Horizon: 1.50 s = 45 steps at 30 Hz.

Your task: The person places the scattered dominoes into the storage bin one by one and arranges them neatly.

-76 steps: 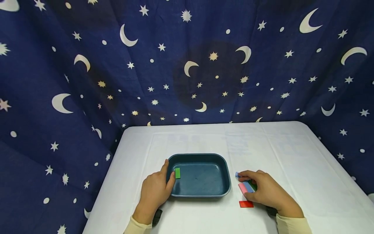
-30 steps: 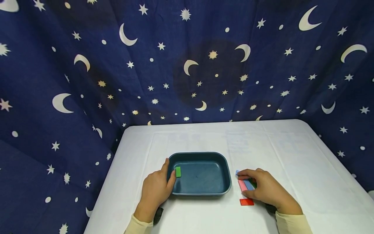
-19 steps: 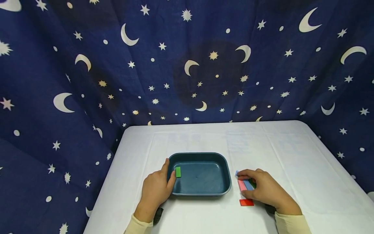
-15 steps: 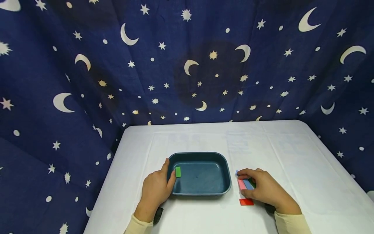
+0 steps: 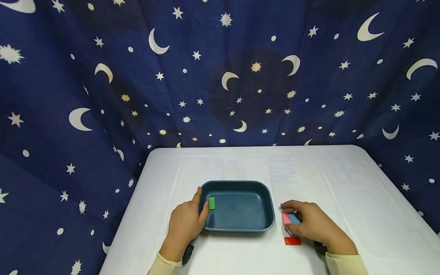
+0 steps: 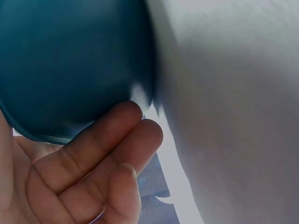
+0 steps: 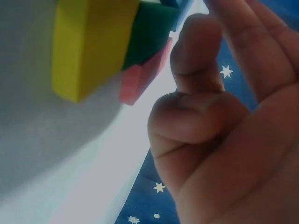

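Note:
My left hand (image 5: 186,222) grips the left wall of a dark teal tray (image 5: 240,230); the thumb lies over the rim inside, the other fingers are outside. In the left wrist view its curled fingers (image 6: 100,158) lie against the tray's outer wall. A bright green block (image 5: 212,203) sits inside the tray near my thumb. To the right of the tray my right hand (image 5: 311,223) arches low over a pink block (image 5: 287,219), a blue block (image 5: 294,219) and a dark green block (image 5: 298,216). A small light blue piece (image 5: 282,206) shows at its fingertips. Whether it pinches anything is hidden.
A red block (image 5: 292,241) lies flat on the white tablecloth (image 5: 237,164), nearer than my right hand. In the right wrist view a yellow block (image 7: 91,46) stands close to the camera. A dark blue curtain (image 5: 192,84) with moons and stars hangs behind the table.
The whole head view has shifted slightly right and down. The pink block lies less slanted than 2.5 seconds ago, and the light blue piece looks a little turned. My left hand keeps its place.

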Available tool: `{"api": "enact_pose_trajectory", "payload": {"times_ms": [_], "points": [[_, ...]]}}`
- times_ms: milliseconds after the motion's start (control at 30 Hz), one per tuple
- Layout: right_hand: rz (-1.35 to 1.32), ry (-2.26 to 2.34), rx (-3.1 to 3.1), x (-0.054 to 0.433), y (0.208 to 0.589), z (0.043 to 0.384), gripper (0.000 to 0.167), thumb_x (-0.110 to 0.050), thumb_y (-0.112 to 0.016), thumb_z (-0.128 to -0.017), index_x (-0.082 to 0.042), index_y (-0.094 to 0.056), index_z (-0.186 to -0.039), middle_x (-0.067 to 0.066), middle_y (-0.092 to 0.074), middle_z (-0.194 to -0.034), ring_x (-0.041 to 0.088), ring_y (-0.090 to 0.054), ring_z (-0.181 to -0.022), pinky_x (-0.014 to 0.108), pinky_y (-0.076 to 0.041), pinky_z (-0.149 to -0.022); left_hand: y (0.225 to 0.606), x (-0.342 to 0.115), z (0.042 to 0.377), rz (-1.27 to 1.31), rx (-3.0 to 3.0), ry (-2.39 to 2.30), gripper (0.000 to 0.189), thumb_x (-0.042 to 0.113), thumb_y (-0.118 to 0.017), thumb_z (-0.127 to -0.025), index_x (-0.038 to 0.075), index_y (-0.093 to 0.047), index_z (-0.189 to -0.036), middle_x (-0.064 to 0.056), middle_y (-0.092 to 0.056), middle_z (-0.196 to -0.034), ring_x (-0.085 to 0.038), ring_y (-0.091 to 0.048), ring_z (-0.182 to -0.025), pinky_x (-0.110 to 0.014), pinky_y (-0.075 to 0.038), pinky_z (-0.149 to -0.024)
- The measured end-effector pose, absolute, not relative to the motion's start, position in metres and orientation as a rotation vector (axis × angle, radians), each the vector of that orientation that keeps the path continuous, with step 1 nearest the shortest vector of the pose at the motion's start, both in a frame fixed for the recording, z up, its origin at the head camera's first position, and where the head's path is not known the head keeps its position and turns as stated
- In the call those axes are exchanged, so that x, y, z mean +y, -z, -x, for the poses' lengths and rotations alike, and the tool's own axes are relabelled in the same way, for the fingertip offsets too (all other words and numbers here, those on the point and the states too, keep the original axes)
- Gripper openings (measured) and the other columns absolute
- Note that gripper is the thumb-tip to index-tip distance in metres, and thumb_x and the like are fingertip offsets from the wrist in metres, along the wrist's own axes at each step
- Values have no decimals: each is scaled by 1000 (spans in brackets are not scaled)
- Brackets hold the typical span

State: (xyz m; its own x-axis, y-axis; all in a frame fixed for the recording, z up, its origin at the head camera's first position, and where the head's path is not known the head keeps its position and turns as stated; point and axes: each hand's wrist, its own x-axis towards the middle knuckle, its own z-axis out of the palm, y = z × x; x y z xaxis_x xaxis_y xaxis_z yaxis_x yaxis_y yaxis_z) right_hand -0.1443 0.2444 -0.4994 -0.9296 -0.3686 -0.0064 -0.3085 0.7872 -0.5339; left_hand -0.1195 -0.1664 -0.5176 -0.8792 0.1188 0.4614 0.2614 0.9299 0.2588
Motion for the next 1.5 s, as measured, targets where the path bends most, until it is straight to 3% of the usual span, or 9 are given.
{"api": "enact_pose_trajectory", "payload": {"times_ms": [367, 567, 867, 1100, 1333, 1500], "points": [[690, 909, 2845, 240, 488, 151, 52, -16, -90, -79, -14, -72, -127, -9, -75, -104, 7, -50, -63, 25, -43, -57, 517, -166, 119, 265, -2656, 450, 60, 42, -67, -101, 2, -62, -146, -8, -68, -66, -22, -65, -53, -36, -44, -44], [848, 956, 2985, 227, 468, 162, 56, -10, -87, -77, -22, -70, -129, -12, -71, -97, 10, -51, -60, 25, -39, -53, 517, -167, 119, 263, -2655, 443, 60, 42, -67, -101, 2, -62, -146, -7, -66, -64, -21, -63, -52, -35, -44, -44], [1020, 1008, 2990, 185, 445, 177, 50, -19, -88, -80, -17, -73, -127, -12, -69, -99, 21, -57, -76, 28, -44, -63, 516, -166, 119, 264, -2669, 445, 60, 42, -66, -102, 2, -61, -147, -6, -65, -63, -20, -63, -52, -35, -45, -44], [1116, 1022, 2921, 145, 441, 185, 47, -26, -91, -80, -22, -74, -124, -14, -71, -102, 18, -59, -74, 28, -48, -65, 522, -165, 113, 249, -2680, 449, 59, 41, -68, -101, 3, -63, -146, -7, -66, -64, -20, -62, -50, -33, -42, -42], [1166, 962, 2869, 101, 449, 196, 46, -26, -94, -79, -17, -77, -120, -11, -73, -103, 17, -61, -76, 27, -50, -66, 523, -164, 113, 258, -2679, 440, 58, 40, -68, -101, 3, -63, -145, -10, -70, -70, -22, -66, -54, -35, -45, -44], [1237, 822, 2815, 75, 451, 202, 45, -24, -93, -81, -15, -76, -122, -4, -75, -111, 18, -68, -91, 36, -57, -83, 518, -165, 117, 246, -2674, 444, 58, 41, -67, -101, 3, -63, -145, -9, -70, -69, -21, -64, -53, -35, -44, -44]]}}
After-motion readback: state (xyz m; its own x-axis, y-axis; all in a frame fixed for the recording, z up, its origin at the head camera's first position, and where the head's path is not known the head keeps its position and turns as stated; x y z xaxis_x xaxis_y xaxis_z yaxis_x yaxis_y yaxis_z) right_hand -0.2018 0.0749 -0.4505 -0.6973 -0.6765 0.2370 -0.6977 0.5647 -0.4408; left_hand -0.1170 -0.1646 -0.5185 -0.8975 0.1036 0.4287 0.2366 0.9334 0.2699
